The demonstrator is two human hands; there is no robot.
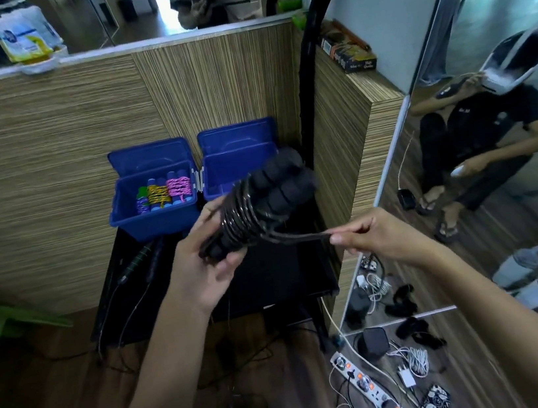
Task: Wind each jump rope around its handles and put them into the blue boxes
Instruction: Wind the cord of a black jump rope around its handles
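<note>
Left hand [200,268]: grips the lower ends of the paired black handles [278,181], held above the black table [270,272].
Right hand [372,234]: pinches the free end of the black rope [241,214], pulled out sideways from the coil.
Rope: several turns already around the handles.
Left blue box [153,199]: far edge of table, holds three wound ropes [164,191].
Right blue box [238,166]: beside it, contents hidden.
Unwound rope [137,260]: near table's left edge.

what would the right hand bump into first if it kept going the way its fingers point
The right hand points leftward along the taut black rope end it pinches, so it would probably first meet the black foam-handled jump rope bundle held in the left hand; depth is unclear.
</note>
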